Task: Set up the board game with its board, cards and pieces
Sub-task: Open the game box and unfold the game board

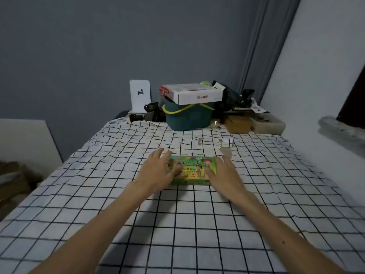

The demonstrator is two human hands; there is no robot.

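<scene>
1. The game box (189, 170) is a flat green-and-yellow carton with cartoon figures on its lid. It lies shut just below the centre of the frame, on the checked sheet (177, 224) of a bed.
2. The left hand (158, 171) covers the box's left end, with its fingers spread and nearly straight, laid on the lid rather than clamped round it. The right hand (223, 175) does the same at the right end. Neither hand is clenched. The hands hide the near edge, so I cannot tell whether the thumbs hook it.
3. I judge this to be the very start of the task. The lid is on, and no board, cards or pieces are out on the sheet.
4. The next move probably calls for a firmer hold on the lid's short ends and a level lift, with the base staying down. The sheet is soft and wrinkled, so a tilted base could spill small pieces into the folds. The board would sit best on the flatter stretch toward the bottom of the frame.
5. Pale scraps (225, 149) lie just to the upper right of the box.
6. Higher in the frame stands a teal basket (187, 119) with a yellow handle, and a white carton (197, 95) lies across its top.
7. To the left of the basket a white card (140, 95) with a dark deer figure leans on the grey wall. Dark clutter sits to the basket's right.
</scene>
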